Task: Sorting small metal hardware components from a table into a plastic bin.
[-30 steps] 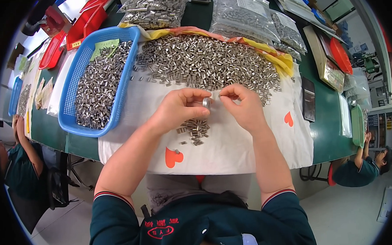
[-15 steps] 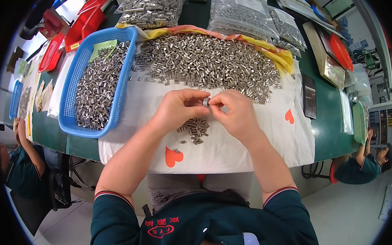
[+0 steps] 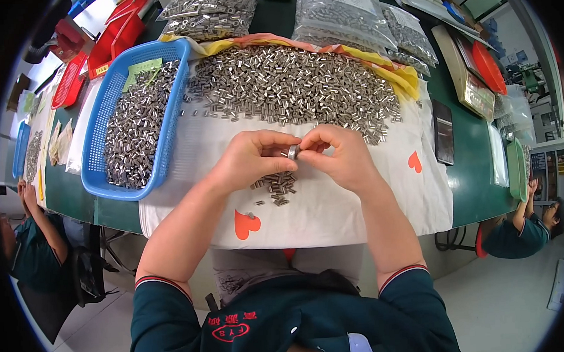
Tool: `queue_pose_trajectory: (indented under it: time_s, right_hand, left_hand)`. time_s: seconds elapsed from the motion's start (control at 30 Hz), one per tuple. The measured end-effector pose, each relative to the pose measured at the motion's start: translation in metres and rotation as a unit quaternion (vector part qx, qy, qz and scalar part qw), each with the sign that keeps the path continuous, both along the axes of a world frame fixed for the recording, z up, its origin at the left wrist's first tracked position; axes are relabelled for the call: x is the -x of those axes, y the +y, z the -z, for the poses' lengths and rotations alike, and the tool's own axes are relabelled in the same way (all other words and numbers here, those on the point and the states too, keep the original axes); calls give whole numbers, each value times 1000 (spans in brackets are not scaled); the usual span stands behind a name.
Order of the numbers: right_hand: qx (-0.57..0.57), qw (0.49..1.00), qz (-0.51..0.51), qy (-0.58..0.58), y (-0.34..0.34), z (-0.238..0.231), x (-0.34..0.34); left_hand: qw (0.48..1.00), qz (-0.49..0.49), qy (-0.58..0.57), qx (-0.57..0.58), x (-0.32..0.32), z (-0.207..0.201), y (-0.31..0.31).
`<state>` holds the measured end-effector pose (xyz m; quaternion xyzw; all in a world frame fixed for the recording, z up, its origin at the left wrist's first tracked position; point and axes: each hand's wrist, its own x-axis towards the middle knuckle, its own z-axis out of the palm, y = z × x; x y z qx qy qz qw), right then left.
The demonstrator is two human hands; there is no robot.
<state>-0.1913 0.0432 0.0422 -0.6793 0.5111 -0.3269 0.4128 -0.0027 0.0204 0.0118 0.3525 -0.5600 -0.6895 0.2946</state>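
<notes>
In front of me my left hand (image 3: 248, 157) pinches a small, thick metal ring (image 3: 293, 152) between thumb and forefinger. My right hand (image 3: 341, 156) meets it from the other side with thumb and forefinger pressed together; what is between those fingertips is too small to make out. A short metal piece shows at the ring's left side. Just below the hands lies a little pile of short metal cylinders (image 3: 279, 187) on the white cloth (image 3: 322, 221). Beyond them spreads a large heap of similar cylinders (image 3: 290, 84).
A blue basket (image 3: 91, 137) of metal cylinders stands at left. Plastic bags of metal parts (image 3: 341, 19) line the back. A dark phone (image 3: 444, 131) lies at right, near a red dish (image 3: 488, 69). Co-workers sit at both sides. One loose cylinder (image 3: 251, 214) lies on a printed heart.
The ring has shifted slightly left and down and now shows more of its side. My right fingertips have changed position against it. The whole view has moved slightly.
</notes>
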Motion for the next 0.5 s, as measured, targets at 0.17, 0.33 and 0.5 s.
queue_pose_trajectory:
  time_s: [0.17, 0.33, 0.5]
  right_hand:
    - [22, 995, 101, 10, -15, 7, 21]
    - [165, 945, 115, 258, -19, 23, 11]
    - [215, 920, 95, 314, -18, 34, 6]
  left_hand:
    - [993, 91, -54, 46, -3, -5, 3]
    - [987, 126, -75, 64, -4, -6, 2]
    - [999, 51, -10, -9, -2, -3, -2]
